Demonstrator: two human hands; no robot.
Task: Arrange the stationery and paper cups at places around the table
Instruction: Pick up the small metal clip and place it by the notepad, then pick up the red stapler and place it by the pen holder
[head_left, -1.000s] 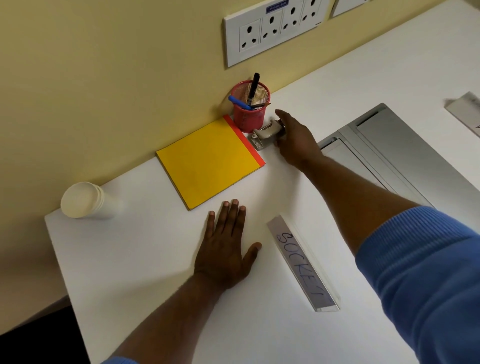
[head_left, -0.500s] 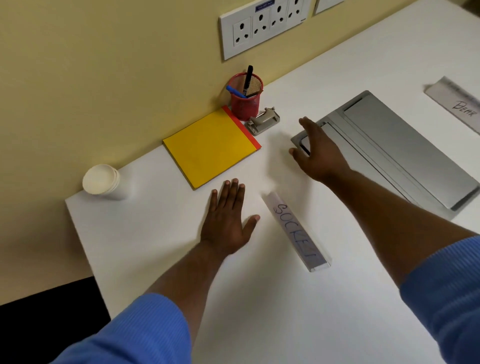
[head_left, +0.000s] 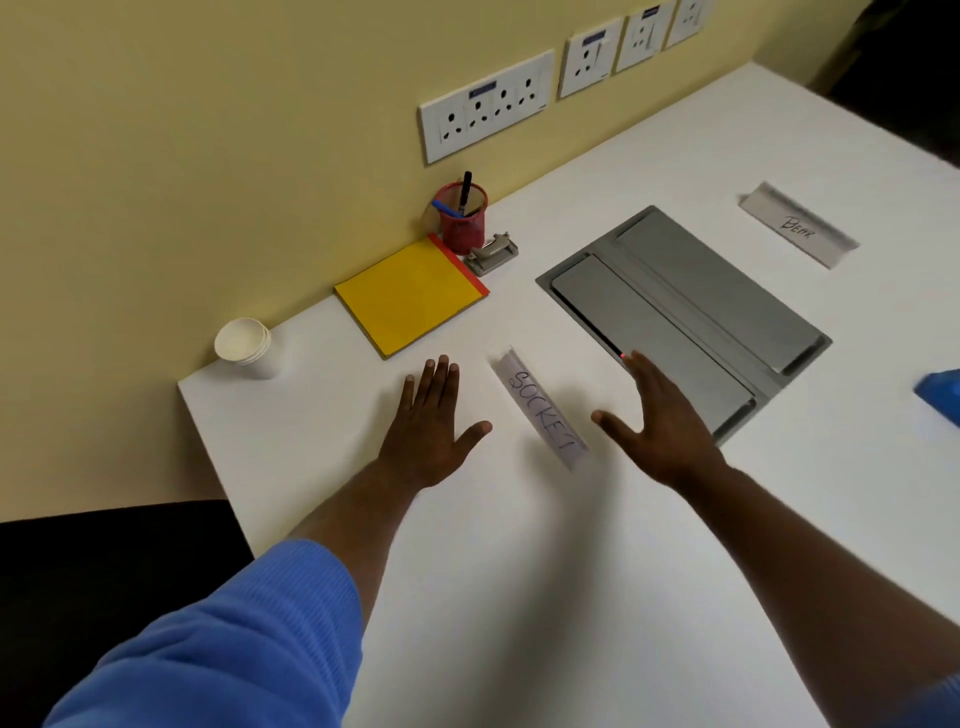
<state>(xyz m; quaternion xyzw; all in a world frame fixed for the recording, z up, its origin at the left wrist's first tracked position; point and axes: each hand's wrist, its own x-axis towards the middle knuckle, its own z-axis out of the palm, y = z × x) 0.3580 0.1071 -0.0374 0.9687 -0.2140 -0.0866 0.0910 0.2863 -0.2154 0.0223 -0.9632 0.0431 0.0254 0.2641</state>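
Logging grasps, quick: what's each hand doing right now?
Left hand: open, flat on the table, holding nothing.
Right hand: open, holding nothing.

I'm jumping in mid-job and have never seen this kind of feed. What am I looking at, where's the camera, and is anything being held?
No machine: a person's two bare hands, seen from a camera on their head looking down. The left hand lies flat on the white table; the right hand is spread open by the grey panel. Neither holds anything. Between them lies a SOCKET nameplate. By the wall: stacked paper cups, a yellow notepad, a red pen holder and a metal punch.
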